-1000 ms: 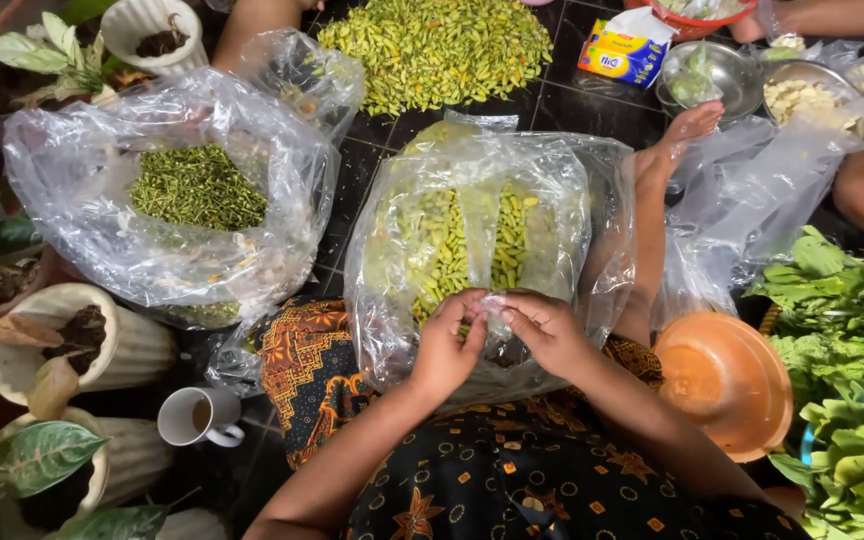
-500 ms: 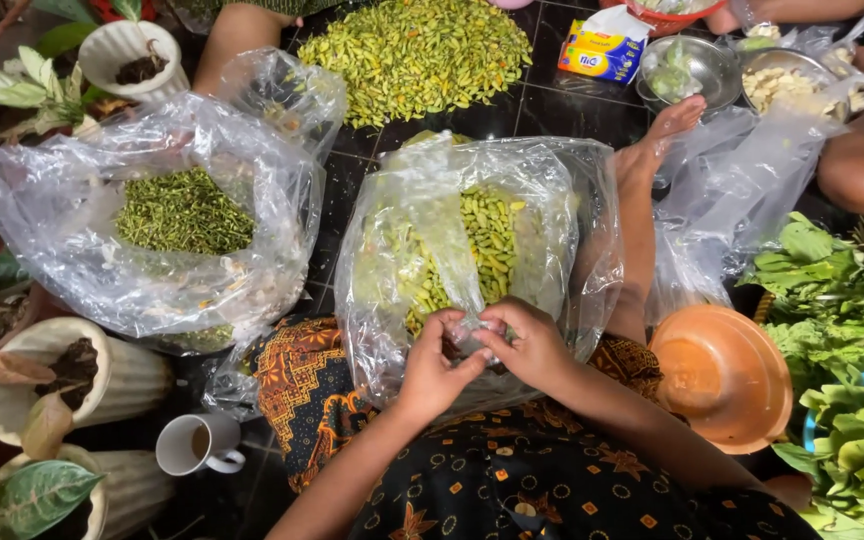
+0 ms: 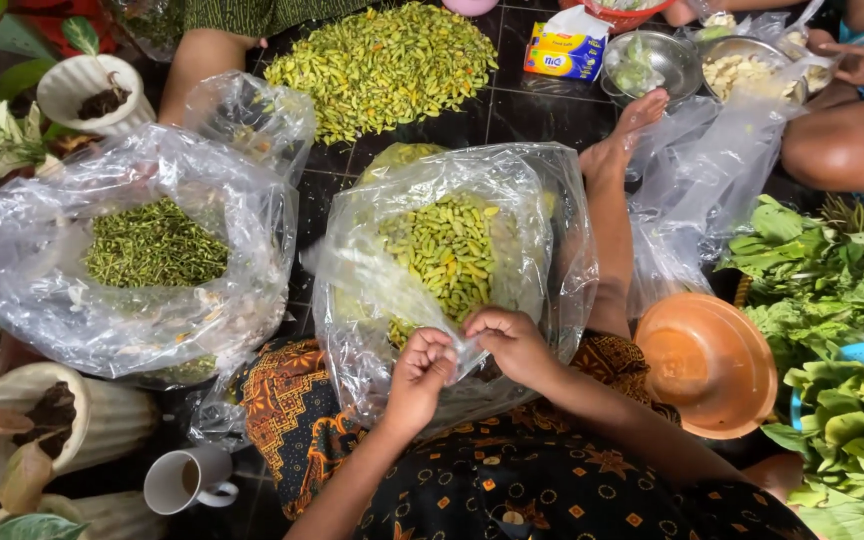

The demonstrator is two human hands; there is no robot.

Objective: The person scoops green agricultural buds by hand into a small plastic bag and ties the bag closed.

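Two hands work close together at the near edge of one clear plastic bag (image 3: 512,230): your left hand (image 3: 422,368) is curled into a loose fist with the film pinched in its fingertips, and your right hand (image 3: 512,342) is clenched on the same strip of film just beside it, knuckles up. The two sets of fingers nearly touch, and the plastic runs taut between them. Just beyond your hands, inside that bag, lies a heap of yellow-green chillies (image 3: 447,250); the bag rests against your lap, its mouth open toward the far side.

Well to the left of your left hand sits a second clear bag (image 3: 62,300), spread wide, holding a mound of dark green stems (image 3: 157,242). Near your left elbow stands a white mug (image 3: 184,480) with brown liquid, and farther left a ribbed cream plant pot (image 3: 92,420). To the right of your right hand an orange plastic bowl (image 3: 710,362) lies tilted, and past it a pile of leafy greens (image 3: 832,330). Far ahead of both hands a large loose heap of chillies (image 3: 387,65) covers the dark tiled floor (image 3: 532,110), with a metal bowl (image 3: 682,45) beside it. Another person's bare foot (image 3: 620,140) rests just beyond the bag, to the right
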